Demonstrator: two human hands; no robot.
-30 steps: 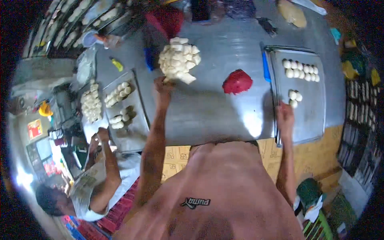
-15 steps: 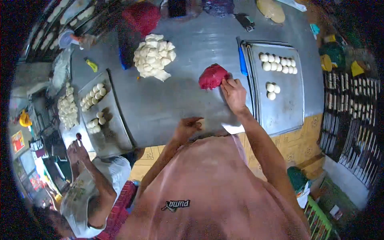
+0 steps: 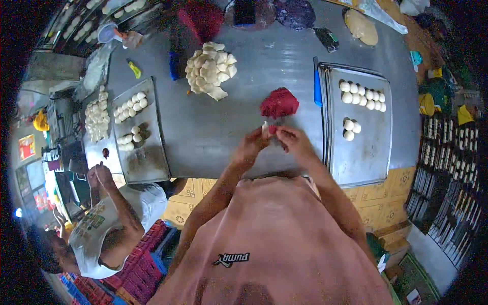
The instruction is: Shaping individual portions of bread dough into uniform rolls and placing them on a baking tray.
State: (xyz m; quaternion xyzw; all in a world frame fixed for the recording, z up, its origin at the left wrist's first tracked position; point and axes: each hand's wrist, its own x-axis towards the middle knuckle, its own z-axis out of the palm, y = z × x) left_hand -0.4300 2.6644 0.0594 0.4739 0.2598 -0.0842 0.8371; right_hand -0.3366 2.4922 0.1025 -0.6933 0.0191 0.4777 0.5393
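Both hands' grip (image 3: 272,133) pinches white+red dough bit (image 3: 268,129), below red lump (image 3: 279,103).

This looks like a small bakery's production room. A long steel worktable (image 3: 213,137) fills the middle, with a heap of pale dough pieces (image 3: 210,70) at twelve o'clock, a red dough lump (image 3: 279,102) beside it, and metal baking trays (image 3: 358,152) of rolled balls at three and nine o'clock. Racks at four o'clock, blurred, probably hold tins.
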